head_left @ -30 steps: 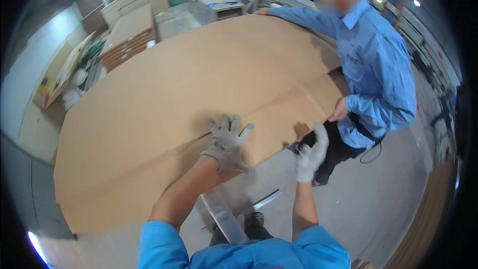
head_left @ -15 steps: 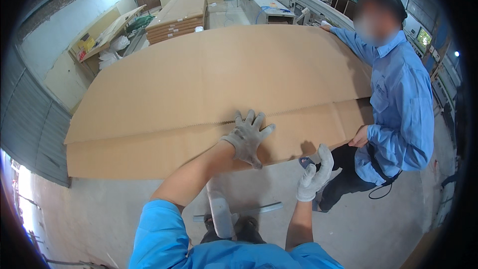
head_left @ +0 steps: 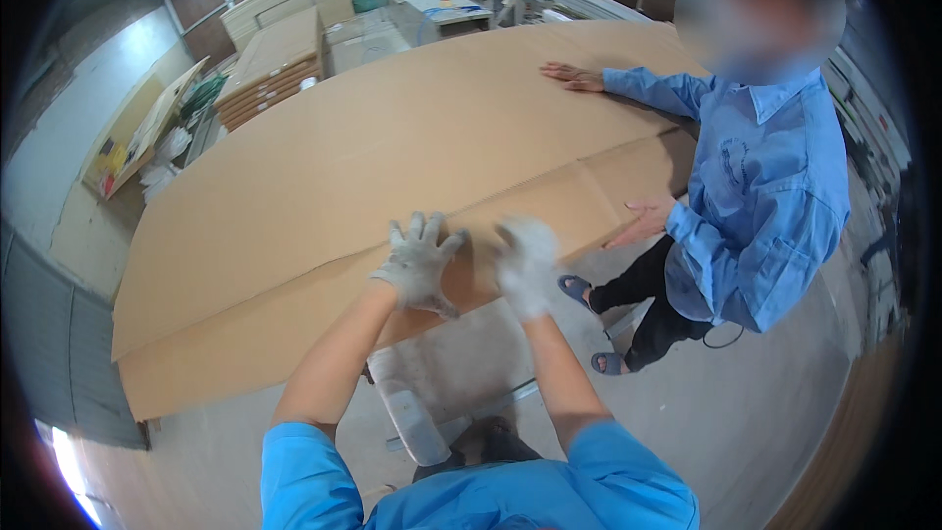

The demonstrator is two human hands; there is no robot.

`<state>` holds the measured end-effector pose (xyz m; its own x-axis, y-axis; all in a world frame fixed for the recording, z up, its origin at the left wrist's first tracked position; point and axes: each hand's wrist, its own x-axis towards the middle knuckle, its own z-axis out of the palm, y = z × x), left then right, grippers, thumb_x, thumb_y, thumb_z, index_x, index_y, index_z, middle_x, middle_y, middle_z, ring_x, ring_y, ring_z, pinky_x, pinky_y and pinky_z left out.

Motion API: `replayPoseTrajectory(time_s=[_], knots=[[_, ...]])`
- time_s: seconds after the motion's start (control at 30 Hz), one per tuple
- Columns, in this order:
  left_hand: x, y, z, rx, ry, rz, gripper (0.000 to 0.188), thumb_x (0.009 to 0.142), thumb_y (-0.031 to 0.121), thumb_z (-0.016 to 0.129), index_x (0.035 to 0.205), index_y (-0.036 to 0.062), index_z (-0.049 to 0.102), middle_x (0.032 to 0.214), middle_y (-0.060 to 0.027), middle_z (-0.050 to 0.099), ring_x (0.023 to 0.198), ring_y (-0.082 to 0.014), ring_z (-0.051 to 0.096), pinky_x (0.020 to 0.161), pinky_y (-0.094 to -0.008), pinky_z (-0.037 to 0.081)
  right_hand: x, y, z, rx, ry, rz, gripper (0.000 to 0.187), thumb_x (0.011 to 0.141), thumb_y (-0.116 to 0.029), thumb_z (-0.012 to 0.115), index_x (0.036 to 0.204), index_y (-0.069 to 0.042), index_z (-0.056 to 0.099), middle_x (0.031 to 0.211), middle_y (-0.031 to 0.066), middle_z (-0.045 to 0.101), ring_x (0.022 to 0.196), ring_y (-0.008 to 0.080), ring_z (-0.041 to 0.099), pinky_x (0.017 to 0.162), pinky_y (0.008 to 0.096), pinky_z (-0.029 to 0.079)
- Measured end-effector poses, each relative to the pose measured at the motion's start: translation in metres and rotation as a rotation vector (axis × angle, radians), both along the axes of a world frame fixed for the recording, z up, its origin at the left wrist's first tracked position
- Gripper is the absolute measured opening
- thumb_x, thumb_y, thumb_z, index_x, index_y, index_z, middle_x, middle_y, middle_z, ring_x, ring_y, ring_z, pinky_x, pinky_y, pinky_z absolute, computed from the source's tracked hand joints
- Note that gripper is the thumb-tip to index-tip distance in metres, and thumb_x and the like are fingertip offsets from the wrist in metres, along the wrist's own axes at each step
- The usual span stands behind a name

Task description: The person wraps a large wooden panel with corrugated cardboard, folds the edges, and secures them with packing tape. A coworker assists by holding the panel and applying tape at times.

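Observation:
A large brown cardboard sheet (head_left: 343,157) spreads out in front of me, with a second layer of brown cardboard (head_left: 216,348) showing along its near side. My left hand (head_left: 420,263), in a grey work glove, lies flat with fingers spread across the line where the two layers overlap. Close beside it, over the near layer, is my gloved right hand (head_left: 528,267); motion smears its fingers, and nothing held can be made out. A co-worker in a blue shirt (head_left: 765,177) stands at the right, one bare hand (head_left: 572,77) resting on the upper sheet, the other (head_left: 643,221) at the near edge.
Below the cardboard's near edge, a pale padded bar-like piece (head_left: 410,412) stands by my feet on the concrete floor (head_left: 294,471). Stacked panels (head_left: 280,59) and a white bench (head_left: 432,5) stand at the back. A grey corrugated wall (head_left: 69,344) is at the left.
My right hand has come up from below the edge to beside my left. The co-worker's far hand has moved in onto the sheet, and the near hand has opened. The view has turned.

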<state>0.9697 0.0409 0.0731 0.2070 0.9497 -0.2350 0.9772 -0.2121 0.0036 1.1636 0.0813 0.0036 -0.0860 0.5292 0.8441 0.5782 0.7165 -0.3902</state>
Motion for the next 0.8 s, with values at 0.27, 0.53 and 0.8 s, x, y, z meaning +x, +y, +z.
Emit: replayPoseTrajectory(time_s=[0.27, 0.53, 0.8], knots=[[0.006, 0.021, -0.050, 0.245, -0.031, -0.009, 0.115, 0.053, 0.056, 0.088, 0.149, 0.0130, 0.041, 0.149, -0.0252, 0.042, 0.137, -0.0462, 0.039, 0.111, -0.0580, 0.036, -0.023, 0.043, -0.044, -0.054, 0.137, 0.200, 0.022, 0.083, -0.026, 0.065, 0.097, -0.010, 0.072, 0.095, 0.0120, 0.070, 0.091, 0.0333, 0.066, 0.083, 0.0454, 0.052], [-0.021, 0.062, -0.063, 0.243, 0.053, -0.088, 0.130, 0.048, 0.046, 0.093, 0.155, 0.0115, 0.028, 0.150, -0.0270, 0.035, 0.136, -0.0465, 0.039, 0.107, -0.0555, 0.041, 0.146, -0.147, -0.101, -0.317, 0.184, -0.131, 0.029, 0.094, -0.035, 0.060, 0.104, -0.008, 0.067, 0.101, 0.0149, 0.066, 0.102, 0.0341, 0.063, 0.092, 0.0469, 0.048], [-0.072, 0.106, -0.097, 0.273, 0.018, -0.137, 0.128, 0.051, 0.045, 0.092, 0.156, 0.0110, 0.027, 0.138, -0.0255, 0.042, 0.123, -0.0458, 0.048, 0.102, -0.0527, 0.043, 0.368, -0.530, -0.128, -0.858, 0.512, -1.580, 0.030, 0.092, -0.036, 0.063, 0.110, -0.013, 0.068, 0.111, 0.0134, 0.071, 0.103, 0.0327, 0.068, 0.090, 0.0434, 0.052]])
